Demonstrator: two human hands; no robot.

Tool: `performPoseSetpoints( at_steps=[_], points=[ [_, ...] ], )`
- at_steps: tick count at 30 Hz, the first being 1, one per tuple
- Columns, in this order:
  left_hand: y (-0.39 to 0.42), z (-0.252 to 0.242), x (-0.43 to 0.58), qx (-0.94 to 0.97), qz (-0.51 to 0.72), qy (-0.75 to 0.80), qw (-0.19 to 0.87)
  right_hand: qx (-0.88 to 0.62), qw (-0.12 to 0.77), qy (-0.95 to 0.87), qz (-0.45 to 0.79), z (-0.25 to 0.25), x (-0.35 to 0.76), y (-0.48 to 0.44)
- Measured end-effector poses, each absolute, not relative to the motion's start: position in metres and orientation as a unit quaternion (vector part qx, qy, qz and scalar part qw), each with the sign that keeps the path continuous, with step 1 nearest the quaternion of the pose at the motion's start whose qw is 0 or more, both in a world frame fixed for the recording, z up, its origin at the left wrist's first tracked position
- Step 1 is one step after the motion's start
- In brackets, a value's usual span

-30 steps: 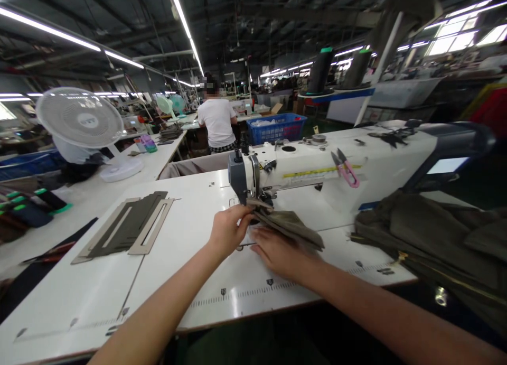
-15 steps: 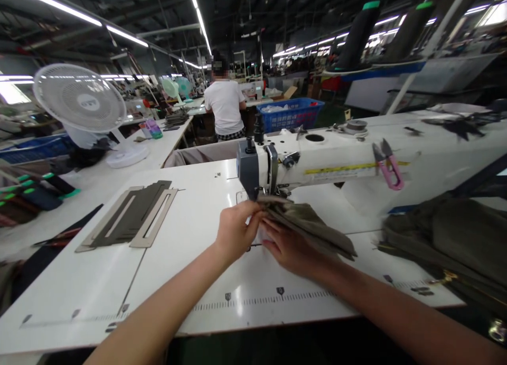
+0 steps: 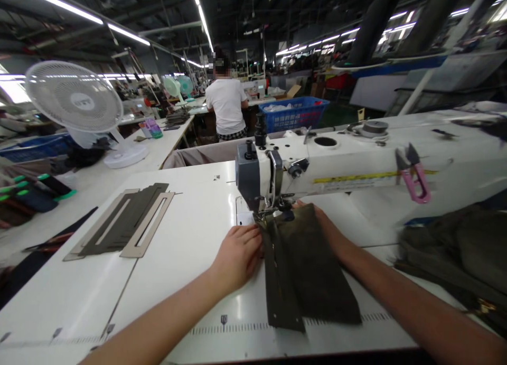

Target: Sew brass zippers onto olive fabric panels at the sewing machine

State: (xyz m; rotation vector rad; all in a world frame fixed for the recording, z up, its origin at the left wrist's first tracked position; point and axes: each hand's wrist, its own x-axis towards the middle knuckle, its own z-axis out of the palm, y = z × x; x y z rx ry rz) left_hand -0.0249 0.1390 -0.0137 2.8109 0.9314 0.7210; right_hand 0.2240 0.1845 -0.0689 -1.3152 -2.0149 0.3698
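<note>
The olive fabric piece (image 3: 322, 275) lies on the white table (image 3: 190, 206) in front of you, its far end at the presser foot (image 3: 273, 212) of the sewing machine (image 3: 247, 175) and its loose near end reaching over the ruler marks by the table's near edge. A narrow strip with a slit-like line runs down its left side. Your left hand (image 3: 237, 256) rests at the far left edge of the piece, fingers close together; the thumb is out of sight, so whether you pinch the cloth or only press it cannot be told. Your right hand (image 3: 325, 226) reaches behind the far right side, mostly hidden by the cloth, and I cannot tell how its fingers stand.

You seem to be at the placing step, setting the far end under the foot; whether the needle is stitching cannot be made out. The next move, in my judgement, calls for you to square the left edge to the foot, flatten the layers with both hands, and keep your left fingertips clear of the needle. Watch that the near end does not swing right and skew the line.
</note>
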Motion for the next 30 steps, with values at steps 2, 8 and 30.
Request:
performPoseSetpoints(
  at_steps=[2,8,30],
  points=[
    [0.147,-0.021,-0.017,0.917,0.218,0.333,0.026,-0.509,0.361,-0.76,0.182,-0.061,0.226,0.178],
    [0.146,-0.024,-0.01,0.912,0.172,0.371,-0.017,-0.59,0.43,-0.64,0.24,-0.04,0.236,0.176],
    [0.143,-0.014,-0.003,0.915,0.115,0.379,-0.082,-0.587,0.286,-0.722,0.231,-0.034,0.248,0.176]
  ],
)
